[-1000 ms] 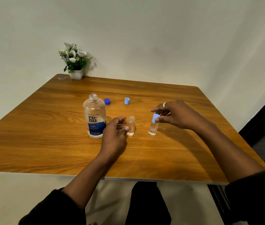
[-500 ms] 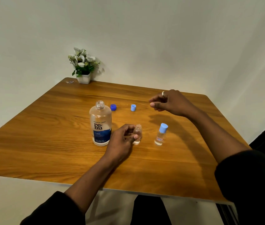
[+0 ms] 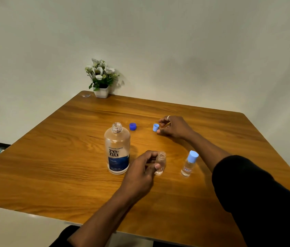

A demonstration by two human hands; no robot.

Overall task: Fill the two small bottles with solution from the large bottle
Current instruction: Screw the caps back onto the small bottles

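Observation:
The large clear bottle with a blue label stands uncapped in the middle of the wooden table. To its right, my left hand grips a small uncapped bottle that stands upright. Further right a second small bottle stands alone, closed by a light blue cap. Behind them my right hand pinches a light blue cap that lies on the table. A dark blue cap lies just behind the large bottle.
A small white pot of white flowers stands at the table's far left corner against the wall. A tiny clear scrap lies beside it. The table's right edge runs close to the wall.
My right hand let go of the capped small bottle, moved back across the table and reached the loose light blue cap. My left hand stayed on the open small bottle.

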